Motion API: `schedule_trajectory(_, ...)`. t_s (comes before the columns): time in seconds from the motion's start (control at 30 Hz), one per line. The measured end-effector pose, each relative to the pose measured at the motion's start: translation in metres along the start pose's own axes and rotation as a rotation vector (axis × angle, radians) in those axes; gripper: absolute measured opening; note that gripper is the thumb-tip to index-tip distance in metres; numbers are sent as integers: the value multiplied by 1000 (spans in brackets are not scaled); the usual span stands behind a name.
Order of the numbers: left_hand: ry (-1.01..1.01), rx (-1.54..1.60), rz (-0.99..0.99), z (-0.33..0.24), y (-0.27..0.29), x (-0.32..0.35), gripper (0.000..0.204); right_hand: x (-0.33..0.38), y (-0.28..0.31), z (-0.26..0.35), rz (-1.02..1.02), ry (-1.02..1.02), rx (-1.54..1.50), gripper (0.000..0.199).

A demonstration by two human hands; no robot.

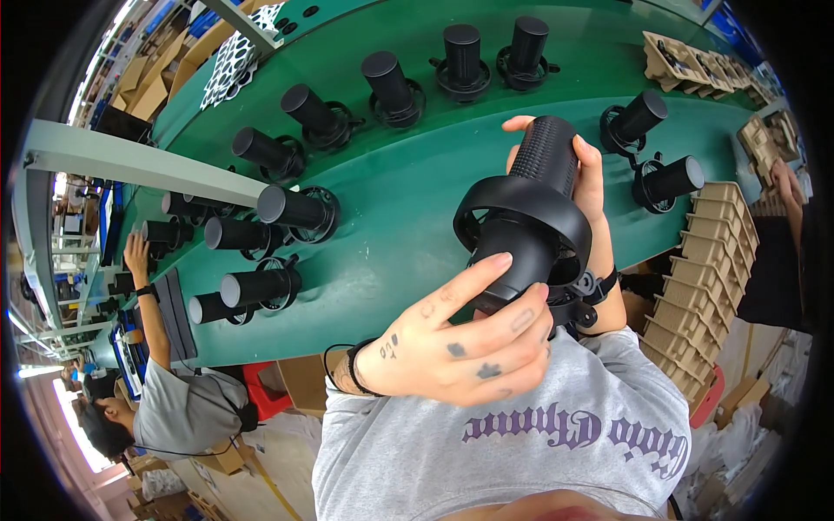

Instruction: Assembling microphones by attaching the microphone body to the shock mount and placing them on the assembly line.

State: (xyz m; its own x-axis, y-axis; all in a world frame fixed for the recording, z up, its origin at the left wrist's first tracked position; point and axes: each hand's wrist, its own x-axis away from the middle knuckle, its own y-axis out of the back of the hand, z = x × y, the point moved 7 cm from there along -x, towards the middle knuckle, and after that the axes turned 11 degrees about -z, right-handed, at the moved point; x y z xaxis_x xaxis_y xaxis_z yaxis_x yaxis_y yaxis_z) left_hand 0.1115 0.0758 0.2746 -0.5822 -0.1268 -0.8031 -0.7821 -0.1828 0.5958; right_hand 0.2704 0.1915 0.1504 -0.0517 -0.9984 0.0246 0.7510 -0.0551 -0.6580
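A black microphone (518, 256) with a ringed shock mount (569, 215) is held tilted in front of my chest. My right hand (592, 178) is closed around its textured upper part from behind, with the thumb on the side. At the lower end, my left hand (465, 339) is closed on the smooth body, fingers pressed on it near the mount's joint. The palm side of the right hand is hidden behind the microphone. Two similar microphones (638, 120) stand on the green bench (391, 252) to the right of my hands.
More black microphones in round mounts line the bench's far side (393, 87) and its left (295, 213). Stacked cardboard trays (704, 282) stand at the right edge. A grey metal beam (148, 161) crosses at left. A co-worker (187, 408) reaches over the bench at left; another person's hand (786, 184) shows at far right.
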Motion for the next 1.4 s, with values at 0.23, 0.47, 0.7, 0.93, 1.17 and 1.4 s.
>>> schedule_trajectory(0.23, -155, 212, -67, -6, -6, -2, 10, 1, -8, -12, 77, -27, -133, 83)
schedule_trajectory(0.47, -442, 325, -4, -23, -12, -5, 11, 10, -14, -24, 189, -35, -274, 99)
schedule_trajectory(0.7, -684, 310, 140, -43, -22, 1, 16, 15, -22, -27, 387, 5, -493, 87)
schedule_trajectory(0.93, -936, 260, 361, -60, -32, -22, 17, 22, -30, -22, 644, 104, -577, 68)
schedule_trajectory(1.17, -133, 117, -273, 11, -15, -35, 25, 5, 20, 10, 377, 352, -602, 68)
schedule_trajectory(1.4, 830, 149, 231, 55, -47, 25, 80, 14, 55, 50, -86, 568, -541, 86)
